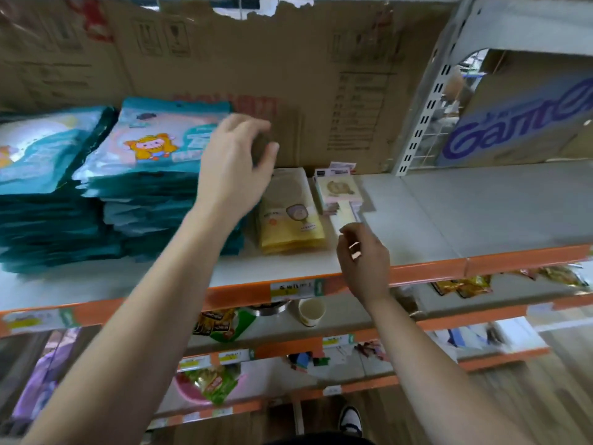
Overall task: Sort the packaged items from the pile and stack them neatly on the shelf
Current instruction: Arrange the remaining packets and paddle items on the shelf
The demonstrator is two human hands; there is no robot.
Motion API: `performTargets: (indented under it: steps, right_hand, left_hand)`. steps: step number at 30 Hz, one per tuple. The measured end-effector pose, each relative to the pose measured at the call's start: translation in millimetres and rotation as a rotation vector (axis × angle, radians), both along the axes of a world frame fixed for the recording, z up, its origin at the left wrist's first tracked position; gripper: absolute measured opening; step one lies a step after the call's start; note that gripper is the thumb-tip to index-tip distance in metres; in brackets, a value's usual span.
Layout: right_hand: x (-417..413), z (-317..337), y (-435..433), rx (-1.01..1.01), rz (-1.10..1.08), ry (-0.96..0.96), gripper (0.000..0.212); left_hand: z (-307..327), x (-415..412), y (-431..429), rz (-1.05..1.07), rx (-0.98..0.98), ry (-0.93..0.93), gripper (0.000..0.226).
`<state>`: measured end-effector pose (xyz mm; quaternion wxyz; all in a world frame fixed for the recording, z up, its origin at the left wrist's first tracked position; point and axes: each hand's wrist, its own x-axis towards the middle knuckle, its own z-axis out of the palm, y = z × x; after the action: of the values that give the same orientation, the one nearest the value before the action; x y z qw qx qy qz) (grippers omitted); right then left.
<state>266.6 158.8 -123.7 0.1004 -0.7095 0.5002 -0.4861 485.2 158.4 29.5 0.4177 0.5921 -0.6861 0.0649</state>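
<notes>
Two tall stacks of teal packets stand on the grey shelf [449, 213]: one at the far left [41, 162], one beside it with a cartoon figure on top [154, 146]. My left hand [234, 165] hovers by the right edge of the cartoon stack, fingers loosely spread, holding nothing. To its right lies a small stack of yellow packets [290, 213]. Right of that sits a pale boxed item [338, 191] with a flat card part [348, 216] sticking out toward me. My right hand [362, 261] is just in front of that card, fingers curled, empty as far as I can see.
A torn cardboard sheet [288, 75] backs the shelf. A metal upright [426, 114] divides it from the bay with a printed box [519, 123]. Lower shelves hold snack packets [224, 322], a paper cup [310, 311] and bags. My shoe [351, 419] shows on the wooden floor.
</notes>
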Motion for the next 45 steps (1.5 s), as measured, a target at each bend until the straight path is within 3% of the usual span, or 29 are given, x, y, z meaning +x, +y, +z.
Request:
performTargets:
  steps: [3,6,9,12,18,23,30,33,36,40,45]
  right_hand:
    - [-30,10,-21,0.042,-0.024,-0.083,0.017]
    - [-57,12,-47,0.111,-0.050,-0.045,0.019]
    - [-75,9,-75,0.270,-0.023,-0.040,0.029]
    - [-85,8,-99,0.362,0.038,-0.021,0.032]
    - [-95,15,-131,0.547,0.201,-0.027,0.040]
    - [-94,16,-141,0.616,0.330,0.008,0.046]
    - [-85,13,-148,0.592,0.435,0.035,0.049]
    - [-84,9,-149,0.574,0.398,0.017,0.049]
    - [-89,7,-145,0.568,0.360,-0.010,0.048]
    - [-105,6,-141,0.532,0.294,0.019,0.043]
    - [-122,4,-140,0.503,0.182,0.064,0.040]
  left_hand:
    - [-22,-39,-13,-0.002,0.134,0.094,0.035]
    - [-42,-71,-32,0.016,0.279,0.154,0.033]
    - [-61,-96,-55,0.041,0.438,0.292,0.019]
    - [-79,-113,-80,0.063,0.568,0.421,0.034]
    - [-94,-137,-109,0.055,0.693,0.762,0.054]
    - [-101,-141,-122,0.053,0.725,0.900,0.039]
    - [-108,-144,-126,-0.036,0.750,0.846,0.061]
    - [-108,-147,-126,-0.068,0.762,0.841,0.041]
    - [-111,-151,-131,-0.089,0.777,0.830,0.041]
    - [-125,-160,-136,-0.118,0.775,0.929,0.088]
    - [-124,-184,-135,-0.170,0.793,1.006,0.056]
